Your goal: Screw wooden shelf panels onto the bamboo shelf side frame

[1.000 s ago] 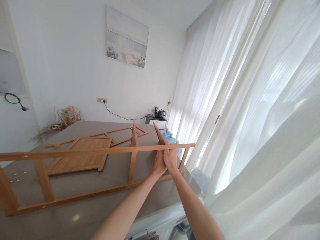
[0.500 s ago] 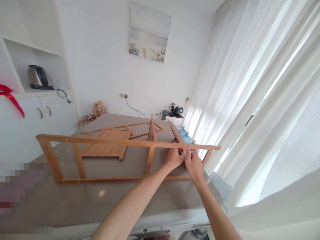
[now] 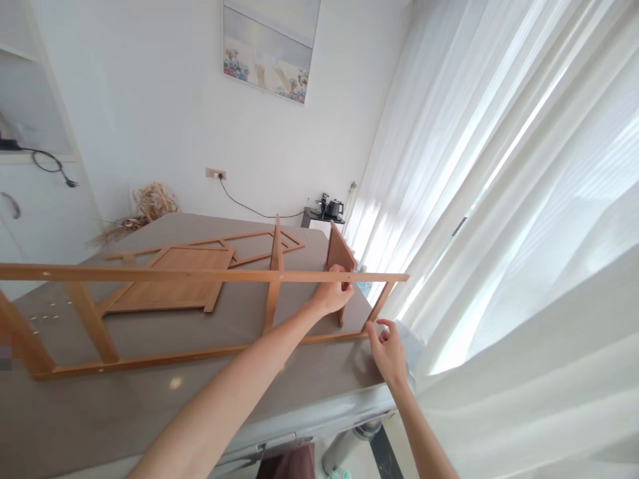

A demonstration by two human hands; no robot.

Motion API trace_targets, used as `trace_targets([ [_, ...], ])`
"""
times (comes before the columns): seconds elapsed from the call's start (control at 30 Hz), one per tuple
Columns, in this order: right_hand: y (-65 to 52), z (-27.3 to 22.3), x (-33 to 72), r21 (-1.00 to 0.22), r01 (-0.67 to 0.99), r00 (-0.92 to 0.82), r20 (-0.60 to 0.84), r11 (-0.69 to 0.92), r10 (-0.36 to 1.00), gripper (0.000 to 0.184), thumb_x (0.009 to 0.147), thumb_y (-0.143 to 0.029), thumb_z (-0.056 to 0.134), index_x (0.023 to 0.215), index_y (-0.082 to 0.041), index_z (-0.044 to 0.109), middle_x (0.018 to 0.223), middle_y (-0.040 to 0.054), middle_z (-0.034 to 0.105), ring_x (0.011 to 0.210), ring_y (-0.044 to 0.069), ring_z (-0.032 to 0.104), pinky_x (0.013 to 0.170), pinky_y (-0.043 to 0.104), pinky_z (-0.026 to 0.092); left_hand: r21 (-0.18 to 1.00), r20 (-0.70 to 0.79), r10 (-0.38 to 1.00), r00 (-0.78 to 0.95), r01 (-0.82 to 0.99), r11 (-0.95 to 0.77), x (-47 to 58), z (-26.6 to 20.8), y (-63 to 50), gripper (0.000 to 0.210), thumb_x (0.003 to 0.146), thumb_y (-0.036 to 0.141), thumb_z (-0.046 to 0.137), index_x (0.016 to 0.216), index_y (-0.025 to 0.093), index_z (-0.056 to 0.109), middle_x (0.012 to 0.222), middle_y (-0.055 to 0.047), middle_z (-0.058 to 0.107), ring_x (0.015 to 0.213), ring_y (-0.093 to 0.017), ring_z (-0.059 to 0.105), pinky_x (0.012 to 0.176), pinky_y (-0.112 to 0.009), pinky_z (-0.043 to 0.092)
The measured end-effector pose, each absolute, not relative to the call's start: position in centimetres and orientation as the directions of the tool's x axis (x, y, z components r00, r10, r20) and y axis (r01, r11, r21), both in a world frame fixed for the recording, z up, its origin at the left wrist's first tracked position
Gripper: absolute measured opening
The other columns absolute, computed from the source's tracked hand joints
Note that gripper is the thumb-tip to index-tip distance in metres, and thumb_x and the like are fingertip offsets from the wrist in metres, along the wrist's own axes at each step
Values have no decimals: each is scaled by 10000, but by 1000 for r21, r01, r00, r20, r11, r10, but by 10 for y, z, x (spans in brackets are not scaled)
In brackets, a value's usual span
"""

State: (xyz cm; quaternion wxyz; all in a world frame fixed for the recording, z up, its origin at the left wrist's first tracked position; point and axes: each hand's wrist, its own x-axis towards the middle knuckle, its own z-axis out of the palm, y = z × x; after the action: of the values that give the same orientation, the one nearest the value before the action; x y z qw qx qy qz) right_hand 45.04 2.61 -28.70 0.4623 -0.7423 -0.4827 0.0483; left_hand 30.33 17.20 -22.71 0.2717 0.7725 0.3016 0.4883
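A long wooden frame point(image 3: 190, 274) stands on edge across the table, with a divider board point(image 3: 277, 246) joined to it. Reaching behind its upper rail, my left hand point(image 3: 332, 294) is closed on a wooden panel point(image 3: 341, 250) near the right end. The panel stands upright and slants away from me; the rail and hand cover its middle. My right hand point(image 3: 388, 349) is by the lower right corner of the frame, thumb and index finger apart, the other fingers curled. Nothing is visible between them.
A flat wooden panel point(image 3: 170, 279) and a slim crossbarred frame point(image 3: 249, 236) lie behind on the grey table point(image 3: 210, 392). Several small metal fittings point(image 3: 51, 305) are scattered at left. Dried plants point(image 3: 154, 199) stand beyond, white curtains point(image 3: 499, 199) hang at right.
My right hand has left the panel and moved down to the frame's lower right corner. My left hand stays on the panel, which has turned to show more of its face. The view has shifted right.
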Motion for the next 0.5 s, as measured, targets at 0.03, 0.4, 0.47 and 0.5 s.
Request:
trace_targets([
  [0.03,28,-287,453,-740,666,525,376,-94,764,525,811,-680,529,1045,-211,564,518,-109,345,494,163,467,554,275,352,714,586,731,351,203,-670,306,-226,172,210,813,215,567,960,221,417,906,-14,562,820,-175,595,747,-321,483],
  [0.4,45,-225,474,-847,499,626,499,185,599,487,936,-615,379,1035,-197,608,657,-42,444,598,139,419,589,270,360,674,609,662,438,156,-723,342,-222,163,178,815,176,555,835,222,384,868,2,494,733,-144,550,712,-303,465],
  [0.47,47,-203,482,-859,464,645,495,217,582,486,927,-621,410,1057,-197,608,635,-58,384,570,126,376,556,258,337,679,589,657,470,153,-718,346,-219,162,168,829,191,547,838,222,382,867,1,493,721,-145,549,699,-307,467],
  [0.5,48,-191,486,-856,464,640,502,227,582,489,920,-628,422,1055,-198,611,628,-62,366,559,123,358,543,255,327,679,580,654,487,155,-718,347,-218,161,163,835,199,543,840,222,382,863,0,493,710,-146,545,686,-308,467],
])
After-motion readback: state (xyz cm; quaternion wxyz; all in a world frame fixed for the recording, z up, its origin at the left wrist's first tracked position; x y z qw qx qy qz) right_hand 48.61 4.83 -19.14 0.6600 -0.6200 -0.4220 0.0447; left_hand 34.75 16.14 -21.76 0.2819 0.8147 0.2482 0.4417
